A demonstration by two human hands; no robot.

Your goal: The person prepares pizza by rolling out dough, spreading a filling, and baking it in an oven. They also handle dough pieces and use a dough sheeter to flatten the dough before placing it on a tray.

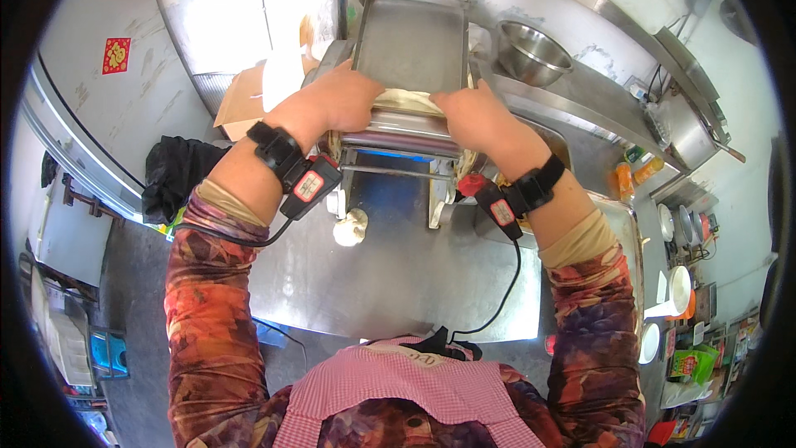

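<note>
I see the left hand [352,99] and right hand [478,119] pinching the pale dough [406,100] between the metal tray [412,46] and shiny roller [405,123]. It looks like feeding time; next needs gentle, even guiding, fingers clear.

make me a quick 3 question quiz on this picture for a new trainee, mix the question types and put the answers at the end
1. Multiple choice: what shows between the left hand and the right hand?
a) a folded towel
b) a pale strip of dough
c) a wooden spoon

2. True or false: the steel bowl sits to the right of the rolling machine.

3. Short answer: where is the separate dough lump?

Key:
1. b
2. True
3. On the steel table, near the machine's left leg, on the side toward the person.
</note>
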